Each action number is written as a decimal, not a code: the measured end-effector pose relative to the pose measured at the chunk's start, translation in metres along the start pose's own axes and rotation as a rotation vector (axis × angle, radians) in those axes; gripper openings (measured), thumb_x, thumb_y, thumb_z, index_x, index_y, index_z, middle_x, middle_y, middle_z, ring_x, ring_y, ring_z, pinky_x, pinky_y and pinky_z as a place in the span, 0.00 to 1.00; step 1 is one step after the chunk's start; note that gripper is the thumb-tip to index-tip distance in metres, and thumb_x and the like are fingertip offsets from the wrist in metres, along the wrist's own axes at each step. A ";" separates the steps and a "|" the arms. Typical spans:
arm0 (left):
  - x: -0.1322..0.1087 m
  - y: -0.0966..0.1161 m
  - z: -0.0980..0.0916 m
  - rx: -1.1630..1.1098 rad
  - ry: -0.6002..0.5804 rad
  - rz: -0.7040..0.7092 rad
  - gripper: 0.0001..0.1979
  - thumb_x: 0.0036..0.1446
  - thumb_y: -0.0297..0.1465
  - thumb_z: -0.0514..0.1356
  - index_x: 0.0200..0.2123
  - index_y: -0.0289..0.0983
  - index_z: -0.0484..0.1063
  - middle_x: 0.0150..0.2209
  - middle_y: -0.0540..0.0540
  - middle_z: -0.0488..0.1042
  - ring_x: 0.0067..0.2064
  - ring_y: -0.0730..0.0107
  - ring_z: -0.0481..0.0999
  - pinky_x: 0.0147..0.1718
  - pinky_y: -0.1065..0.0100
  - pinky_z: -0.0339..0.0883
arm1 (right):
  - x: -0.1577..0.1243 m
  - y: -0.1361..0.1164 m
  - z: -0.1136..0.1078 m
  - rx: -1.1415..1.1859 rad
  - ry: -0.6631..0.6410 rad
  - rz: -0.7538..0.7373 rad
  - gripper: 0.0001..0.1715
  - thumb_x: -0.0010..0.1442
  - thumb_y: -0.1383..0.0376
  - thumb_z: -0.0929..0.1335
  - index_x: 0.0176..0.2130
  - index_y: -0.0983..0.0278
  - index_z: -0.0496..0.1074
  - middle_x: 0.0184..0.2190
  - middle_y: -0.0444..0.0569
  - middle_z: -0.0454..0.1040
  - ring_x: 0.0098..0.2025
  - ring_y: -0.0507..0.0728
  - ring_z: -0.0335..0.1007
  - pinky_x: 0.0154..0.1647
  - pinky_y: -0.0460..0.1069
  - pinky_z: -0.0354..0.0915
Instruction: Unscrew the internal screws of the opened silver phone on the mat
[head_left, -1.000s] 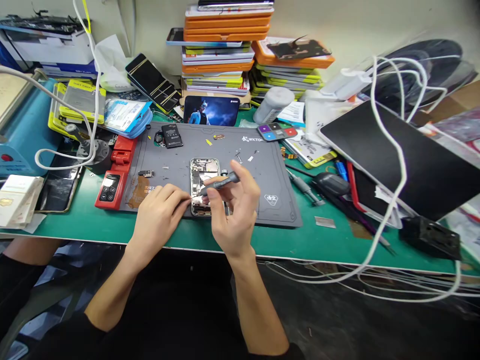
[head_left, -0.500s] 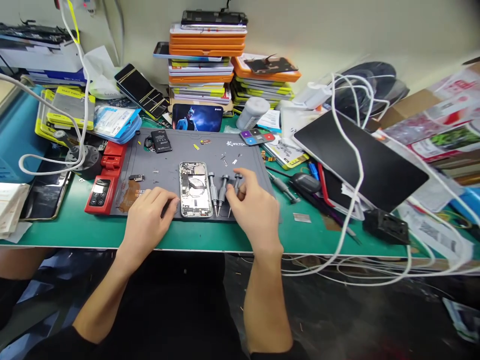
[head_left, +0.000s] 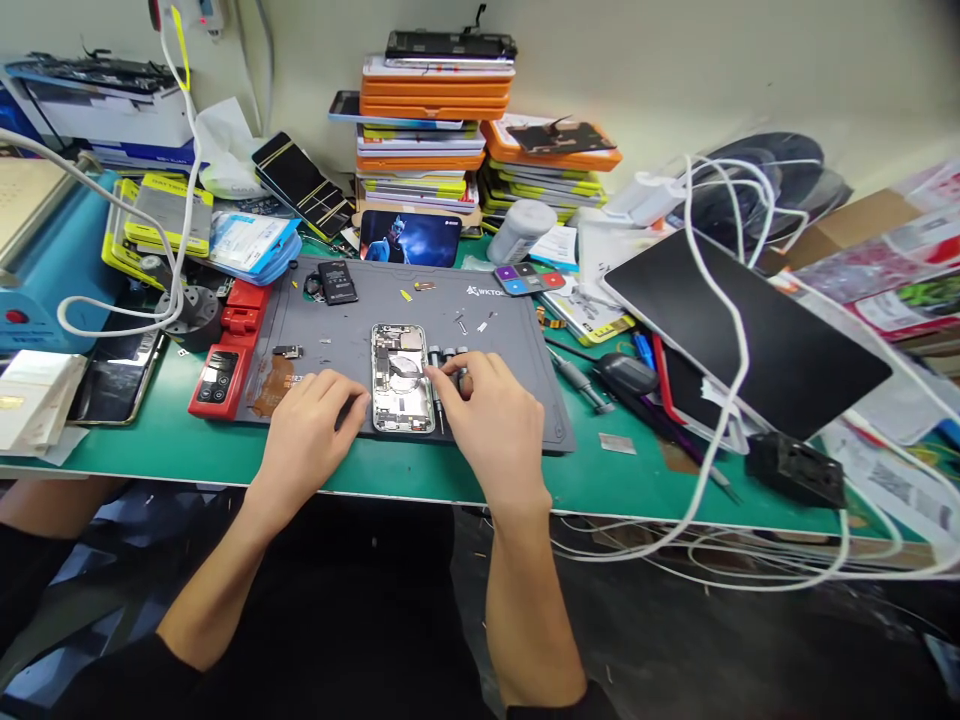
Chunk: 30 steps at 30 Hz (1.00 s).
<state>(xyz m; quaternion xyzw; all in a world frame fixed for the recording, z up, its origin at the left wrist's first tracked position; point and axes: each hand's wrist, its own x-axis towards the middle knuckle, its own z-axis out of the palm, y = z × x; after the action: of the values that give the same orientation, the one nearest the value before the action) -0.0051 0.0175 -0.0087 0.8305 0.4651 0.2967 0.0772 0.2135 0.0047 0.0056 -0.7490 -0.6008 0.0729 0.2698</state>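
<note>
Just above mid-frame's bottom half lies the opened phone (head_left: pixel 401 394), whose edge we should steady with our left hand (head_left: pixel 311 425), loosely curled and empty beside it, working lightly with our right hand (head_left: pixel 495 420), its grip unclear to us, by the screwdrivers (head_left: pixel 434 357).

at the back of my desk (head_left: pixel 420 468), i see a tall stack of orange and yellow cases (head_left: pixel 431 100), with a lit phone (head_left: pixel 420 243) propped before it. a grey bottle (head_left: pixel 525 232) is just to its right. a blue machine (head_left: pixel 56 300) sits at my far left; on my right, a white cable (head_left: pixel 742 355) crosses a flat black panel (head_left: pixel 802 340).
</note>
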 end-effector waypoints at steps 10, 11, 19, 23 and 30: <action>-0.001 0.000 0.001 0.006 0.000 -0.007 0.09 0.78 0.31 0.57 0.42 0.39 0.74 0.41 0.47 0.80 0.42 0.61 0.76 0.47 0.59 0.66 | 0.007 -0.008 -0.006 0.101 -0.099 0.146 0.17 0.69 0.51 0.70 0.35 0.59 0.75 0.29 0.44 0.75 0.31 0.55 0.67 0.34 0.51 0.52; -0.001 0.000 0.001 0.011 0.000 -0.005 0.09 0.78 0.31 0.57 0.42 0.39 0.74 0.41 0.47 0.80 0.42 0.61 0.76 0.47 0.59 0.66 | 0.007 -0.008 -0.006 0.152 -0.095 0.156 0.15 0.68 0.52 0.70 0.35 0.59 0.74 0.29 0.43 0.75 0.31 0.54 0.68 0.35 0.51 0.54; -0.001 -0.001 0.002 0.002 -0.010 0.018 0.07 0.77 0.32 0.59 0.44 0.39 0.76 0.42 0.48 0.81 0.44 0.61 0.78 0.48 0.59 0.66 | -0.011 -0.023 0.018 0.789 0.296 -0.065 0.17 0.72 0.54 0.69 0.53 0.57 0.63 0.35 0.44 0.81 0.30 0.53 0.78 0.29 0.50 0.71; -0.001 -0.001 0.001 -0.023 -0.001 0.036 0.07 0.77 0.33 0.61 0.45 0.39 0.77 0.43 0.48 0.81 0.44 0.62 0.78 0.47 0.59 0.67 | -0.021 -0.025 0.040 0.762 0.338 -0.310 0.33 0.74 0.59 0.70 0.70 0.51 0.53 0.46 0.51 0.81 0.35 0.55 0.83 0.28 0.50 0.78; -0.003 -0.002 0.002 -0.020 0.004 0.040 0.08 0.76 0.34 0.61 0.44 0.39 0.78 0.43 0.48 0.82 0.43 0.62 0.78 0.46 0.59 0.67 | -0.025 -0.016 0.049 0.617 0.298 -0.480 0.34 0.75 0.67 0.69 0.72 0.49 0.55 0.57 0.52 0.80 0.45 0.56 0.86 0.42 0.53 0.87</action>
<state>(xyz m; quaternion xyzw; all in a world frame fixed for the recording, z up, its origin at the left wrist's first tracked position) -0.0060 0.0165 -0.0121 0.8380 0.4457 0.3047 0.0788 0.1723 -0.0010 -0.0334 -0.4739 -0.6628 0.0754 0.5749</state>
